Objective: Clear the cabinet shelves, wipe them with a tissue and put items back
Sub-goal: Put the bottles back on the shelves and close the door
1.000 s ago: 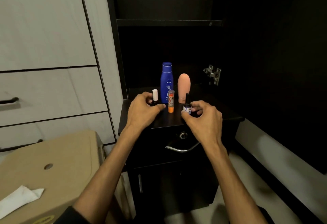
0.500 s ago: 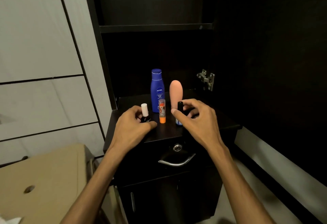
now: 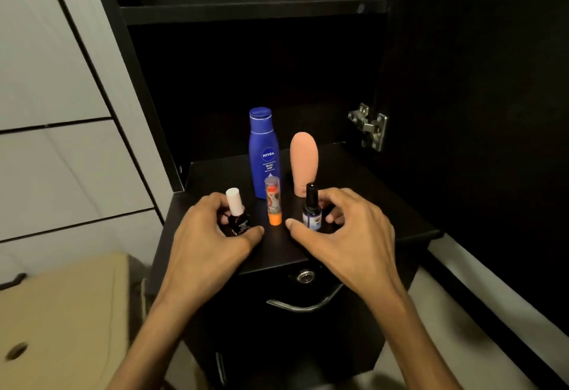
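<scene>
Several toiletries stand on the black cabinet shelf. At the back are a blue Nivea bottle and a peach tube standing on its cap. In front, an orange-based lip balm stick stands between two small bottles. My left hand curls round the dark bottle with a white cap, thumb in front of it. My right hand curls round the small bottle with a black cap, thumb at its left and fingers behind. Both bottles stand upright on the shelf.
An upper black shelf spans the cabinet. The open door's metal hinge is at the right. Below the shelf is a drawer with a curved metal handle. A cardboard box sits at lower left beside white drawers.
Both hands stay on the same two small bottles. The view has shifted, so the cardboard box slid to the lower left and the white tissue on it is out of view.
</scene>
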